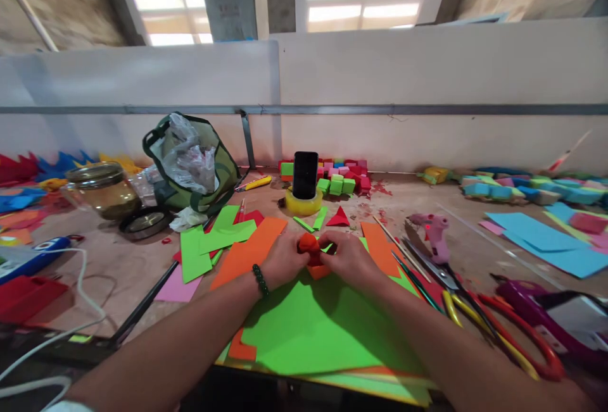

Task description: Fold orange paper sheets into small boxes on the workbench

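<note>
My left hand (288, 255) and my right hand (346, 255) meet over a green foam sheet (327, 323). Between them is a small orange folded piece (319, 271), gripped by the fingers of both hands. Its inner side looks red, and part of it is hidden behind my fingers. A dark beaded bracelet (259, 280) circles my left wrist. Orange sheets (249, 250) stick out from under the green one. Just beyond my hands lie a red triangular piece (338, 217) and narrow green strips (320, 218).
A phone (304, 174) stands in a yellow tape roll (304, 203). Scissors (439, 273), a pink glue gun (434, 231) and red-handled pliers (522, 330) lie at right. A camouflage bag (221, 168), glass jar (102, 190) and utility knife (254, 183) are at left. Colourful blocks (337, 184) line the wall.
</note>
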`<state>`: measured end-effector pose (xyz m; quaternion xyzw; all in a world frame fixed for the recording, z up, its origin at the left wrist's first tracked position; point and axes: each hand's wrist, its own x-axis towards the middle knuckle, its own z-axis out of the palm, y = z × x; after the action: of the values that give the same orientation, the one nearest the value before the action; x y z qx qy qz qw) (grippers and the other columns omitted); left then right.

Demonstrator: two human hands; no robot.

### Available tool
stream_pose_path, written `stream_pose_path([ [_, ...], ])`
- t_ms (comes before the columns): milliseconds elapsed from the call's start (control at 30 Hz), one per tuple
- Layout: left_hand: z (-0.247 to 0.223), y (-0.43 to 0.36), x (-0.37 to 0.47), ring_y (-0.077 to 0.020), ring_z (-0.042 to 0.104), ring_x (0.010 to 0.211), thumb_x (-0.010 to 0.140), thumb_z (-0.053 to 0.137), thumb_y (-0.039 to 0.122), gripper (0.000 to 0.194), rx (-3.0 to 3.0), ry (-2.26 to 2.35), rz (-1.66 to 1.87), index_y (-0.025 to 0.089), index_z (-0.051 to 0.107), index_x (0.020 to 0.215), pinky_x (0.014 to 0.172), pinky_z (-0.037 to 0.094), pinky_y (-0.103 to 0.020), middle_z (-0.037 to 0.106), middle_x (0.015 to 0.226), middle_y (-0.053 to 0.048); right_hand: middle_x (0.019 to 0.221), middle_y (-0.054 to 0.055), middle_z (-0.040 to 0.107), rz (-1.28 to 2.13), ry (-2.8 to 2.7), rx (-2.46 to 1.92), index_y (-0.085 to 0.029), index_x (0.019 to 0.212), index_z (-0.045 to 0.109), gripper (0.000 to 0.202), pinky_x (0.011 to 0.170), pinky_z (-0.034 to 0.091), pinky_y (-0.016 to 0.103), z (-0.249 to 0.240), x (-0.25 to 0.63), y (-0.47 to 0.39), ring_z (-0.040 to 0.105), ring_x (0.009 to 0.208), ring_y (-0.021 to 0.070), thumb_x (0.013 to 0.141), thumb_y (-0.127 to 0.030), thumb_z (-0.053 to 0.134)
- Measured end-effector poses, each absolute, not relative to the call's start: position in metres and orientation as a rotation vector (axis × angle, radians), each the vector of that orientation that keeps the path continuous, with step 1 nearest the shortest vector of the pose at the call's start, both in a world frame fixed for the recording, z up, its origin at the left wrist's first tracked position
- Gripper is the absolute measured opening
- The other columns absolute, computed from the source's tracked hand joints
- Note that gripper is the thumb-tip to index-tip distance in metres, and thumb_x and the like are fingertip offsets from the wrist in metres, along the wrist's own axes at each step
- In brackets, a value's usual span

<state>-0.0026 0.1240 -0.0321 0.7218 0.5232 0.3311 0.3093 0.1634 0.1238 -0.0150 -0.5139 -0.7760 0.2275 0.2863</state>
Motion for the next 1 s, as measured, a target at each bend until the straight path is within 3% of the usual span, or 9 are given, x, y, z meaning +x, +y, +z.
stream_pose_path([
  [133, -0.03, 0.123, -0.003, -0.016, 0.059, 0.069, 0.066, 0.055, 0.009, 0.016, 1.988, 1.44, 0.869, 0.014, 0.067, 0.077, 0.063, 0.044, -0.025, 0.065, 0.071, 0.0, 0.072, 0.003, 0.069, 0.691, -2.063, -1.332, -0.017, 0.072, 0.071, 0.015, 0.059, 0.04, 0.024, -0.014, 0.165, 0.125, 0.06, 0.068, 0.0161, 0.068, -0.012, 0.058],
  [300, -0.027, 0.119, -0.002, -0.0228, 0.062, 0.091, 0.062, 0.059, 0.006, 0.05, 2.086, 1.479, 0.854, 0.018, 0.062, 0.11, 0.079, 0.049, -0.032, 0.069, 0.097, -0.006, 0.062, 0.001, 0.065, 0.727, -2.052, -1.245, -0.016, 0.06, 0.068, 0.01, 0.056, 0.038, 0.024, -0.021, 0.169, 0.135, 0.057, 0.062, 0.0141, 0.064, -0.01, 0.062],
  [400, -0.024, 0.116, -0.001, -0.0249, 0.062, 0.094, 0.063, 0.058, 0.006, 0.06, 2.127, 1.464, 0.797, 0.019, 0.057, 0.121, 0.083, 0.049, -0.036, 0.069, 0.102, -0.007, 0.059, 0.0, 0.062, 0.727, -2.03, -1.199, -0.016, 0.055, 0.065, 0.009, 0.053, 0.037, 0.024, -0.022, 0.169, 0.138, 0.054, 0.058, 0.0127, 0.062, -0.01, 0.063],
  [567, -0.021, 0.115, -0.001, -0.0257, 0.061, 0.102, 0.063, 0.056, 0.004, 0.066, 2.181, 1.376, 0.828, 0.018, 0.054, 0.128, 0.089, 0.048, -0.036, 0.067, 0.11, -0.009, 0.068, 0.002, 0.065, 0.934, -1.859, -0.991, -0.017, 0.057, 0.064, 0.013, 0.064, 0.044, 0.027, -0.011, 0.168, 0.133, 0.058, 0.067, 0.015, 0.066, -0.025, 0.07],
  [700, -0.026, 0.118, -0.002, -0.0231, 0.062, 0.095, 0.06, 0.06, 0.003, 0.081, 2.147, 1.302, 0.852, 0.022, 0.044, 0.138, 0.082, 0.05, -0.032, 0.069, 0.103, -0.006, 0.077, 0.003, 0.067, 1.06, -1.61, -0.913, -0.017, 0.073, 0.066, 0.02, 0.066, 0.046, 0.028, 0.006, 0.17, 0.13, 0.06, 0.071, 0.015, 0.07, -0.036, 0.07],
  [800, -0.029, 0.121, -0.002, -0.0207, 0.062, 0.086, 0.059, 0.062, 0.006, 0.09, 2.07, 1.369, 0.869, 0.021, 0.035, 0.144, 0.074, 0.051, -0.029, 0.068, 0.097, -0.005, 0.077, 0.002, 0.066, 1.053, -1.634, -1.047, -0.017, 0.082, 0.064, 0.023, 0.062, 0.046, 0.026, 0.01, 0.176, 0.133, 0.058, 0.069, 0.0143, 0.069, -0.036, 0.069],
  [933, -0.027, 0.123, -0.004, -0.0167, 0.06, 0.076, 0.064, 0.06, 0.008, 0.085, 1.993, 1.395, 0.93, 0.019, 0.034, 0.144, 0.071, 0.049, -0.028, 0.068, 0.086, -0.001, 0.076, 0.003, 0.065, 1.095, -1.876, -1.189, -0.016, 0.081, 0.066, 0.019, 0.062, 0.045, 0.026, 0.003, 0.181, 0.138, 0.057, 0.07, 0.0147, 0.069, -0.03, 0.064],
  [1000, -0.027, 0.125, -0.006, -0.0156, 0.06, 0.073, 0.065, 0.059, 0.008, 0.077, 1.963, 1.367, 0.989, 0.018, 0.042, 0.139, 0.073, 0.05, -0.028, 0.068, 0.083, 0.0, 0.077, 0.003, 0.065, 1.115, -1.912, -1.21, -0.016, 0.081, 0.066, 0.018, 0.061, 0.046, 0.026, -0.001, 0.182, 0.139, 0.058, 0.069, 0.0144, 0.073, -0.031, 0.059],
])
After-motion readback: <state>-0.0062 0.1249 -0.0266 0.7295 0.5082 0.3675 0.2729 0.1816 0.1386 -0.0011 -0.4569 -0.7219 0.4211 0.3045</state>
